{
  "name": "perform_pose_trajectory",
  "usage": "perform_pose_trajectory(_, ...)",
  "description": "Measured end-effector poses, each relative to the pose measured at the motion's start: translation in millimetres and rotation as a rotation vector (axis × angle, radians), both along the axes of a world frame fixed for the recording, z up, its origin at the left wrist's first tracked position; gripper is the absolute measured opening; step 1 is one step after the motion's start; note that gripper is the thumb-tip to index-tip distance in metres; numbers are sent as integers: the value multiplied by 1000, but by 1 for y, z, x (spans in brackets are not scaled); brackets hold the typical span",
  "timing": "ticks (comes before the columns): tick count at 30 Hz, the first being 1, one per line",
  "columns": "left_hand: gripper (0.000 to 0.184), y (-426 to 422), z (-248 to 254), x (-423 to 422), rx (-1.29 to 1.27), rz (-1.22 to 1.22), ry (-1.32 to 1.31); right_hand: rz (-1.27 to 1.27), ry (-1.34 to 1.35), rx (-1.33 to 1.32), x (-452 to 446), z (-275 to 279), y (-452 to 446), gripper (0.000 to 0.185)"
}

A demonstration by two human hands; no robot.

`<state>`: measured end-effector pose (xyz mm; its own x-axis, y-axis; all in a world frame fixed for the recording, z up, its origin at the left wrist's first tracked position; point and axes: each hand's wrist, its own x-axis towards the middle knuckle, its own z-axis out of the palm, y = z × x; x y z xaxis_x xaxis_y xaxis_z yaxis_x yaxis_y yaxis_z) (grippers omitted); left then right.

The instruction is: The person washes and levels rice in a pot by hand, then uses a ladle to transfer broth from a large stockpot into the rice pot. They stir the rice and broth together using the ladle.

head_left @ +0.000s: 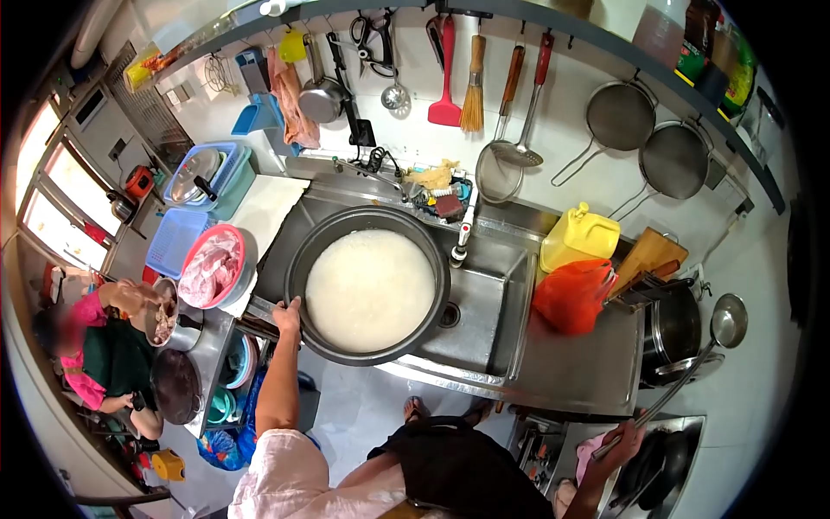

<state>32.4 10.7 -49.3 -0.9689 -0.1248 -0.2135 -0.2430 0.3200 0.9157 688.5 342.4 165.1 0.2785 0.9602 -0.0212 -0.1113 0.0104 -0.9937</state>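
A large dark pot (439, 290), filled with a cloudy white liquid (372, 290), rests over the left part of the steel sink. My left hand (287, 317) is closed at the pot's left side, where its short grey handle (262, 307) meets the rim. Far to the right, my right hand (621, 443) grips the lower end of a long metal ladle (673, 392). The ladle's bowl points up and away from me, beside a dark stock pot (674, 324), apart from the large pot.
A faucet (461, 246) rises behind the sink basin (471, 320). Right of it are a yellow jug (577, 240) and a red plastic bag (575, 296). Strainers (621, 117) hang overhead. Raw meat sits in a pink basin (245, 259) at left, near another person (112, 363).
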Motion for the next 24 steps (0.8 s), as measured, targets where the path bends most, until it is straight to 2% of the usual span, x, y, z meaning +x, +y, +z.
perform_pose_trajectory(2,52,9,-3,10,-54,128,85,23,81,14,2,-9,3,46)
perform_pose_trajectory(3,55,3,-20,8,-38,110,96,7,66,-4,3,-12,2,44)
perform_pose_trajectory(6,44,13,-8,50,43,176,125,-5,37,-44,-4,-17,3,38)
perform_pose_trajectory(7,36,20,-7,66,54,237,177,-4,34,-51,-6,-17,1,36)
perform_pose_trajectory(9,31,34,-10,99,217,375,143,-2,36,-36,-10,-19,-2,33)
perform_pose_trajectory(10,28,46,-2,118,211,448,137,5,37,-17,-12,-20,-4,32)
perform_pose_trajectory(12,34,60,-16,144,336,505,200,-11,49,-11,-13,-23,-6,32)
perform_pose_trajectory(14,34,83,2,172,265,613,108,-59,72,-30,-7,-28,1,34)
perform_pose_trajectory(16,39,95,-10,189,239,646,86,-91,45,4,0,-31,4,32)
perform_pose_trajectory(18,44,99,-17,207,446,558,47,-181,53,-5,1,-28,8,31)
perform_pose_trajectory(19,46,101,-9,214,547,512,27,-134,7,21,14,-37,8,29)
perform_pose_trajectory(20,48,96,0,218,542,444,-106,-123,-2,17,26,-45,11,30)
perform_pose_trajectory(22,51,84,55,227,524,303,-368,-102,-18,9,40,-54,17,33)
perform_pose_trajectory(23,52,66,8,209,508,309,-234,-110,8,13,42,-56,18,33)
perform_pose_trajectory(24,52,57,2,189,470,286,-49,-121,35,17,41,-55,18,32)
